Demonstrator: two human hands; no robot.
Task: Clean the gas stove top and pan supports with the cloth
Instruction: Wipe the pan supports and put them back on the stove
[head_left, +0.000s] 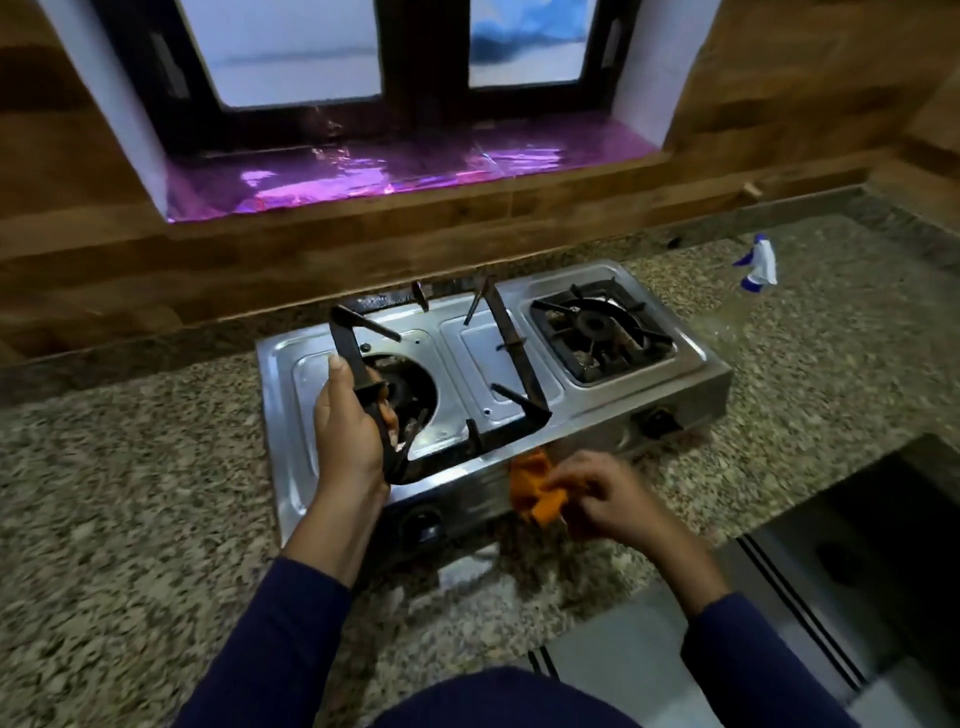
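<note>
I see the left hand (348, 431) gripping one side bar of the pan support (525, 369), fingers curled round it. The support is raised and tilted above the left burner of the gas stove (613, 405). The right hand (608, 499) pinches the bunched orange cloth (535, 488) at the middle of the stove's front edge. The second pan support (644, 314) sits on the right burner. The stove stands near the worktop's (130, 467) back edge; a spray bottle (758, 265) is toward the back right corner.
</note>
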